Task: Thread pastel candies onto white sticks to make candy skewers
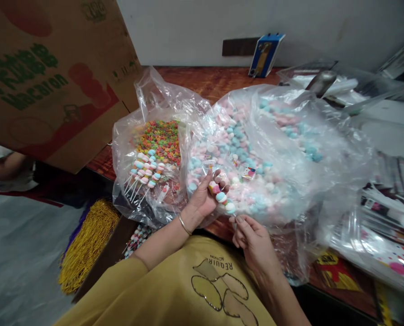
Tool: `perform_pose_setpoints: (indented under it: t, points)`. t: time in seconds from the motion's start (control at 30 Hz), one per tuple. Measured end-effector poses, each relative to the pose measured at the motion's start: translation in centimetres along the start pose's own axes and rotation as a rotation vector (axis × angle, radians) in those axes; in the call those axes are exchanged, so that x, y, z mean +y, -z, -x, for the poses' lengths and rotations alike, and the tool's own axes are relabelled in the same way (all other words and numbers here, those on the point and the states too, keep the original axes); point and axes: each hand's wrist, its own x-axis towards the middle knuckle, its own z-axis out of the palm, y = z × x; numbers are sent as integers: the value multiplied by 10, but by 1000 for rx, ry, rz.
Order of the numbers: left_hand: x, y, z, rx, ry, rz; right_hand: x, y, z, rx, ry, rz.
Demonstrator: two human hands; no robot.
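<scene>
In front of my body, a marshmallow skewer (221, 197) slants between my two hands. My left hand (203, 197), with a bangle on the wrist, closes its fingers around the upper end, where a small yellow and pink piece shows. The thumb and forefinger of my right hand (251, 233) pinch the thin stick at the lower end. Just beyond lies a large clear bag of pink, blue and white marshmallows (237, 142). To the left, several finished-looking marshmallow skewers (145, 170) rest on a clear bag with colourful ring-shaped cereal (161, 138).
A big cardboard box (62, 81) stands at the left. A blue device (266, 54) is by the wall at the back of the wooden table (195, 81). Printed plastic packets (388, 244) lie at the right. Gold beaded strands (89, 246) sit low at the left; another person's arm (10, 167) shows there.
</scene>
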Motion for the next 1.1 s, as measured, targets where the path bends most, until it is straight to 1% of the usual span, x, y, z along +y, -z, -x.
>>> perform_pose_setpoints:
  t: [0.03,0.07,0.1,0.17,0.23,0.27,0.3,0.33,0.37,0.4,0.43,0.47,0.57,0.6,0.63,0.67,0.7,0.73,0.77,0.8,0.9,0.93,0.97,1.0,1.03,1.07,1.1]
  points:
    - [-2,-1,0,16,-28,-14,0,0,2,20,69,99]
    - [-5,-2,1,36,-57,-27,1,1,3,58,180,243]
    - [-8,-3,2,58,-84,-37,3,2,4,110,330,426]
    - [-12,-4,4,108,-115,-51,7,5,5,206,702,833]
    - [-14,-6,7,158,-124,-62,11,9,3,233,1047,1161]
    - [-14,-7,9,176,-125,-67,12,10,2,229,1165,1264]
    - [-14,-8,10,186,-124,-72,13,10,1,229,1243,1318]
    - [-14,-9,11,189,-122,-75,13,10,0,229,1270,1327]
    - [-14,-9,12,186,-120,-77,13,9,0,228,1242,1288]
    - [-13,-10,13,176,-121,-77,12,8,0,221,1158,1205]
    - [-13,-11,14,161,-119,-75,11,6,1,197,1019,1081]
    - [-13,-11,14,139,-115,-72,9,5,2,154,835,921]
    - [-12,-11,16,31,-87,-62,3,-1,4,7,226,326]
    - [-11,-10,16,-11,-70,-57,0,-3,5,-38,74,156]
    - [-11,-10,16,-48,-51,-51,-1,-4,5,-76,-32,28]
    - [-11,-9,16,-77,-31,-46,-3,-5,5,-108,-95,-47]
    - [-10,-9,16,-95,-14,-41,-3,-5,5,-121,-108,-61]
    - [-11,-8,15,-103,-1,-40,-3,-5,5,-115,-71,-10]
    - [-11,-7,15,-104,6,-42,-3,-4,4,-80,23,99]
    - [-13,-7,15,-100,6,-48,-1,-4,3,-23,168,257]
    - [-20,-4,17,-84,-30,-70,4,0,-3,174,723,834]
    - [-23,-3,18,-82,-45,-81,6,2,-5,211,870,989]
    - [-26,-2,19,-83,-53,-96,7,2,-7,231,973,1097]
    - [-28,-1,20,-85,-51,-114,8,3,-8,233,1025,1157]
    - [-28,-1,21,-88,-42,-132,8,3,-8,226,1028,1163]
    - [-27,-1,21,-92,-29,-146,8,4,-7,213,987,1118]
    - [-25,-1,20,-97,-13,-153,8,4,-6,195,914,1036]
